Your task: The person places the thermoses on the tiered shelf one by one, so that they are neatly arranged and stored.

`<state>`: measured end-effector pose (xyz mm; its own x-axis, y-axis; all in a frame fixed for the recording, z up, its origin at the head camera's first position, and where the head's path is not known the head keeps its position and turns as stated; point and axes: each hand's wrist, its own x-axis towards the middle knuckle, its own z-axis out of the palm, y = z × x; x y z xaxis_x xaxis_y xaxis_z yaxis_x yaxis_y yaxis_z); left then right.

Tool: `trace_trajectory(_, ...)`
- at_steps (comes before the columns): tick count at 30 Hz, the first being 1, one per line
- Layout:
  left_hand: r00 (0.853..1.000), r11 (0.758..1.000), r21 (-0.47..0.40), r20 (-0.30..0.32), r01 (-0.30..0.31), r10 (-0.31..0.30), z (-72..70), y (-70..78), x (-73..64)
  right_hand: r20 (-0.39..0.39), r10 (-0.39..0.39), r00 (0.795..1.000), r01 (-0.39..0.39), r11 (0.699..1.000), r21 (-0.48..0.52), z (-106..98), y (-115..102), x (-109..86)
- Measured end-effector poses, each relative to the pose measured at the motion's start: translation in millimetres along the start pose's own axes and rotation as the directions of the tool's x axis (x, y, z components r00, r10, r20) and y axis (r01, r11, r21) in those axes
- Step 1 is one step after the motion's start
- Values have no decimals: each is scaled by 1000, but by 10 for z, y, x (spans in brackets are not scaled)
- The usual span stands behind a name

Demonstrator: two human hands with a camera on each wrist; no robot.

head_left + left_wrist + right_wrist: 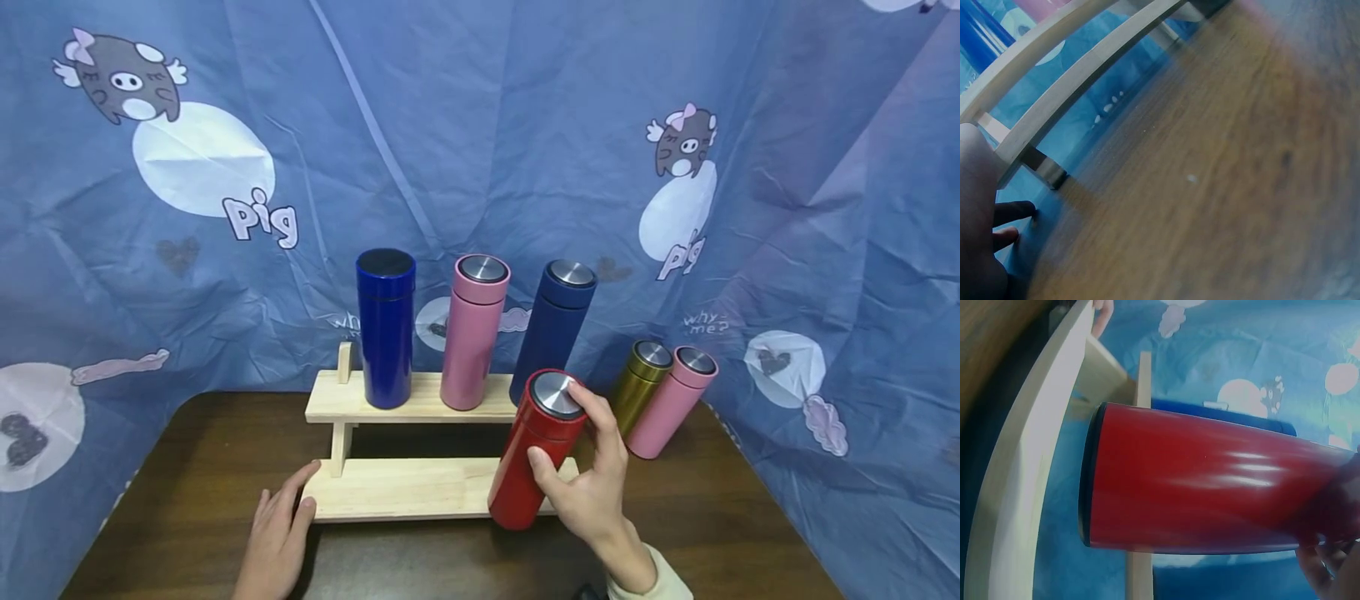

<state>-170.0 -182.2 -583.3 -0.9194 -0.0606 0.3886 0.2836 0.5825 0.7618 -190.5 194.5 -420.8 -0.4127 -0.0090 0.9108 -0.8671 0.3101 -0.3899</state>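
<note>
My right hand (592,483) grips a red thermos bottle (525,458) near its top, with the index finger on the silver lid. The bottle tilts slightly in front of the right part of a two-tier wooden rack (405,487). In the right wrist view, a gap shows between the base of the red bottle (1210,481) and the lower board (1016,487). At the rack's lower left corner lies my left hand (277,529), its fingertips touching the board end. The left wrist view shows only part of that left hand (979,225), beside the rack.
On the upper tier stand a glossy blue bottle (386,333), a pink bottle (474,333) and a dark blue bottle (555,325). A gold bottle (637,387) and another pink bottle (671,404) stand on the dark table (420,567), right of the rack. A blue curtain (480,125) hangs behind.
</note>
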Motion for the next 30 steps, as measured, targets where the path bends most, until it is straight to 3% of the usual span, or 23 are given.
trace_trajectory(10, 1000, 1000, 2, -3, 5, -5, 28, -3, 7, 42, 26, 999, -25, 999, -27, 272, -68, 46)
trace_trajectory(20, 1000, 1000, -3, 3, 12, -12, 7, 14, 5, 107, 108, 988, -105, 994, -31, 516, -76, 60)
trace_trajectory(30, 1000, 1000, 4, 0, 12, -12, 9, 9, 7, 126, 73, 989, -71, 997, -24, 791, -51, -4)
